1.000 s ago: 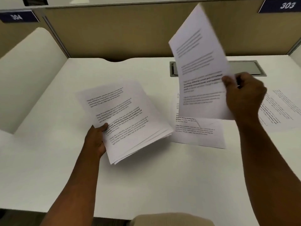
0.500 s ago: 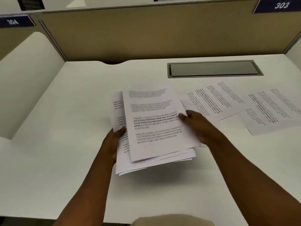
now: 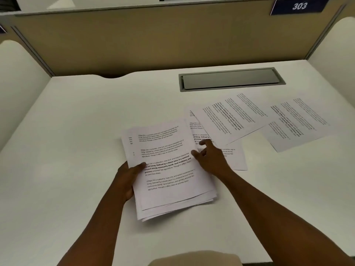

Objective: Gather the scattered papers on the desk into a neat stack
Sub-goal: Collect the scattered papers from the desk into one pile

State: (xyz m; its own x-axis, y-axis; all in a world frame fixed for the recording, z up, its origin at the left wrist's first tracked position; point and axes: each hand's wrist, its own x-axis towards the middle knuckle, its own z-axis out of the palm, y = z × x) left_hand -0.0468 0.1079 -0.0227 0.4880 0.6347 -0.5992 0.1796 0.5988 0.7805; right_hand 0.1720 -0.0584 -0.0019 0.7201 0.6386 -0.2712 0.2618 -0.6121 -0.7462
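Stack of papers (image 3: 169, 169) in left hand (image 3: 127, 179) grip.
Thumb on top; right hand (image 3: 209, 160) loose, fingers touching stack's right edge, over counter (image 3: 76, 131).

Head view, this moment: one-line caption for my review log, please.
Left hand grips a rough stack of papers while the right hand reaches toward loose sheets on the desk.

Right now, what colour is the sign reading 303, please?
Dark blue with white numerals, seen in the head view: sign.
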